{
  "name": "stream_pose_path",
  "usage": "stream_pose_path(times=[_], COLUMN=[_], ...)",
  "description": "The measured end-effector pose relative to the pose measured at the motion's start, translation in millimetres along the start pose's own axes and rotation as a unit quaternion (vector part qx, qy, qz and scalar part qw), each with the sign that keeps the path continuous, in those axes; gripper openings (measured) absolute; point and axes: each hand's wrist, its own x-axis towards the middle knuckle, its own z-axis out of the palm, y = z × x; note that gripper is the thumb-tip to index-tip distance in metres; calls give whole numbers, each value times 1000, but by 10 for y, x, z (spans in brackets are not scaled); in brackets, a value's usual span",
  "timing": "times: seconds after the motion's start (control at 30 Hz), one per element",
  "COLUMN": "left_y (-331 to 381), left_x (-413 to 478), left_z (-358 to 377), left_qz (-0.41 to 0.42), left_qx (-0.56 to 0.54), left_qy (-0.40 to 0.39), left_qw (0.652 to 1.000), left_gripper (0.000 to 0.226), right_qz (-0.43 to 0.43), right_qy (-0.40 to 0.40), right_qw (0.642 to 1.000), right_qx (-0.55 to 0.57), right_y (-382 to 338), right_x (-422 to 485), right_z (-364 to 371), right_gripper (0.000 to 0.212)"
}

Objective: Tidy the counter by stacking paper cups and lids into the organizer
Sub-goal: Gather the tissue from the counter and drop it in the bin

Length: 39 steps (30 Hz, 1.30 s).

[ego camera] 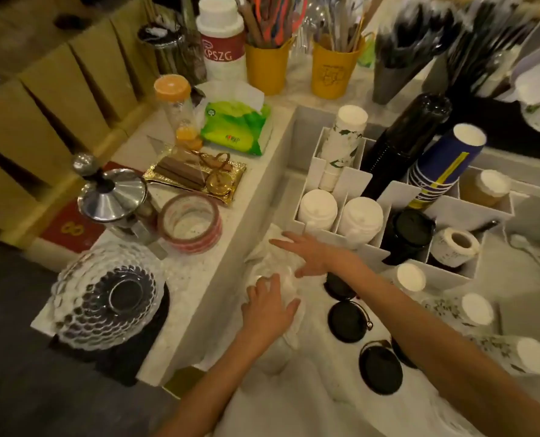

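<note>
A white divided organizer [357, 179] stands on the lower counter, holding a floral cup stack [344, 137], a black cup stack [404, 143], a blue striped stack [442, 165] and white lids [360, 216]. In front of it lies a clear plastic sleeve of white lids [281, 269]. My left hand [267, 309] rests on the near end of the sleeve. My right hand [309, 255] lies flat with spread fingers on its far end. Black lids [347, 321] lie loose on the counter. Floral paper cups [470, 310] lie on their sides at the right.
The raised ledge at the left carries a tape roll [190, 227], a French press [114, 200], a glass bowl [104, 298], a gold tray [196, 176] and a tissue pack [235, 129]. Yellow buckets of straws [267, 63] stand at the back. A white spoon [533, 257] lies at the right.
</note>
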Motion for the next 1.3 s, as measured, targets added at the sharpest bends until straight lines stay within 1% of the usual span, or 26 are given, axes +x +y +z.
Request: stream_pose_path(times=[0.03,0.1,0.2,0.27,0.33,0.43,0.5,0.6,0.7,0.77,0.83,0.87,0.9,0.97,1.03,1.1,1.13,1.17,1.2,1.23,1.27,1.3], left_y=[-19,-62,-147,-204,-215,-237,-262,-307,-389,-439,-453,-448,-443,-438,-434,-391,-355,-321,-285,-257,-231,-207], left_x=[14,63,185,246,254,229,217,240,281,300,304,306,309,307,266,183,139,95,51,11,-28,-70], left_z=[53,177,331,411,471,512,502,428,309,245,172,129,91,45,49,83,103,119,123,118,108,89], left_qz=[-15,-31,-50,-75,-97,-94,-84,-80,-72,-36,-22,-23,-25,-27,-13,8,11,10,10,16,30,49], left_qx=[-3,17,30,14,-3,-5,-22,-72,-109,-135,-187,-211,-229,-258,-273,-301,-325,-353,-380,-401,-416,-426], left_qy=[-17,-41,-67,-79,-68,-31,-13,-4,2,36,73,84,90,87,78,60,45,29,10,-7,-25,-43], left_qw=[1000,999,996,994,993,995,996,994,991,989,979,974,969,962,959,952,945,935,925,916,909,902], left_gripper=[80,85,88,90,95,97,92,79,53,35,25,24,22,20,15,9,12,19,25,26,26,28], right_qz=[-14,-28,-56,-60,-63,-70,-67,-52,-19,15,50,67,82,119,177,205,216,228,240,252,257,242], right_qy=[-45,-97,-123,-126,-115,-56,-28,-28,-19,33,110,150,189,255,299,310,308,309,314,323,333,338], right_qw=[998,986,972,968,968,972,977,986,999,996,971,948,915,828,748,706,683,645,595,530,450,373], right_qx=[-43,-131,-191,-206,-215,-216,-202,-153,-26,86,208,274,347,485,566,603,626,660,700,742,788,830], right_y=[-43,-122,-160,-145,-157,-196,-216,-245,-264,-242,-201,-182,-164,-173,-203,-226,-246,-276,-323,-386,-450,-532], right_x=[74,156,247,258,241,170,149,144,89,18,-115,-214,-330,-578,-784,-919,-969,-1012,-1047,-1077,-1100,-1115], right_z=[5,13,91,144,235,391,464,513,552,561,555,559,583,657,802,1001,1094,1168,1234,1280,1322,1351], right_gripper=[104,117,120,112,99,81,67,49,41,35,30,26,23,23,15,28,35,39,42,42,41,42])
